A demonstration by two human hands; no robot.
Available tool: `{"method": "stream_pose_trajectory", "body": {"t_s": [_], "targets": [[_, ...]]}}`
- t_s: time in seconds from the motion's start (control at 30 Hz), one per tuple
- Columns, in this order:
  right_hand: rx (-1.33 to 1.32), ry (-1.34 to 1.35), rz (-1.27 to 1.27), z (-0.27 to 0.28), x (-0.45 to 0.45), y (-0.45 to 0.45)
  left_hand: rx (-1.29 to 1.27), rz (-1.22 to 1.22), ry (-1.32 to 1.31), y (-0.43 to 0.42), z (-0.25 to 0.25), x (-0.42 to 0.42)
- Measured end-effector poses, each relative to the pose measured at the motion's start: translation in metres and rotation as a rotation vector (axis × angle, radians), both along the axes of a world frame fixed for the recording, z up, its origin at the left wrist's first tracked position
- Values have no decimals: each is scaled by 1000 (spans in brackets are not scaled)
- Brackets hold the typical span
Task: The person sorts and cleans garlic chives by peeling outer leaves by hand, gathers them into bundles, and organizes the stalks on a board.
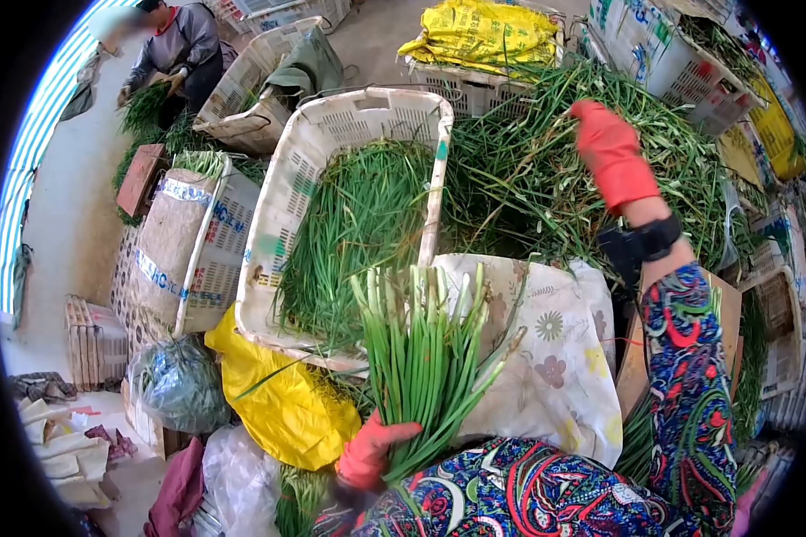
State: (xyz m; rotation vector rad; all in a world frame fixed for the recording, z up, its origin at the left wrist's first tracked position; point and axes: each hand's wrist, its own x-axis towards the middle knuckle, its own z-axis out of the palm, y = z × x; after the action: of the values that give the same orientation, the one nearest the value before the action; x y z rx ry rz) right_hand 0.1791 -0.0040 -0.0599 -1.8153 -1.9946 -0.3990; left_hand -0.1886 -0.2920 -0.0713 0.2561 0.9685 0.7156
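My left hand (374,452), in a red glove, grips a bunch of green stalks (421,358) near its lower end, with the pale ends pointing up and away from me. The bunch lies over the near edge of a white plastic crate (264,242) and a flowered cloth (551,358). Long green leaves (358,224) fill the crate's bottom. My right hand (604,148), also red-gloved, reaches over a large pile of loose green stalks and leaves (528,170) at the upper right. Its fingers are hard to make out.
A person (184,54) at the upper left handles greens. Yellow sacks (484,36) top another crate at the back. A yellow bag (282,394) and clear plastic bags (246,474) lie at the lower left. More crates (690,80) stand at the right.
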Motion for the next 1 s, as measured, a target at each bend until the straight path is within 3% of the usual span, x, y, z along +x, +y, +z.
{"method": "stream_pose_trajectory", "body": {"t_s": [0.03, 0.13, 0.2, 0.27, 0.33, 0.43, 0.57, 0.67, 0.7, 0.77, 0.8, 0.83, 0.87, 0.93, 1.0], "targets": [[393, -190, 75, -5, 16, 8, 41, 10, 49, -2, -3, 0], [-273, 568, 325, 45, -55, -75, -52, 53, -87, -2, -10, -6], [-809, 909, 528, 45, -92, -114, -46, 64, -115, -1, -12, -5], [-1347, 943, 386, 59, -121, -136, -89, 42, -127, -2, -13, -7], [-1539, 845, 454, 31, -137, -139, -88, 5, -87, -1, -11, -5], [-1594, 1051, 404, 16, -142, -145, -85, 7, -86, -3, -11, -5], [-1515, 1083, 331, 18, -137, -146, -58, -28, -42, -5, -16, -5], [-1190, 957, 414, 23, -127, -140, -1, -65, -45, -4, -20, -3], [-888, 967, 526, 15, -114, -126, -2, -60, -27, -5, -20, -2], [-620, 1138, 476, 14, -89, -97, 2, -40, 12, -5, -19, -3], [-656, 1310, 320, 28, -84, -90, 18, -39, 20, -4, -18, -3], [-721, 1244, 363, 31, -82, -93, 33, -38, 28, -3, -17, -2], [-918, 1096, 462, 25, -85, -98, 48, -42, 35, -1, -15, -1], [-1282, 903, 431, 47, -107, -131, 91, -78, 94, 4, -10, 6], [-1390, 1000, 307, 32, -129, -142, 100, -113, 166, 6, -5, 11]]}}
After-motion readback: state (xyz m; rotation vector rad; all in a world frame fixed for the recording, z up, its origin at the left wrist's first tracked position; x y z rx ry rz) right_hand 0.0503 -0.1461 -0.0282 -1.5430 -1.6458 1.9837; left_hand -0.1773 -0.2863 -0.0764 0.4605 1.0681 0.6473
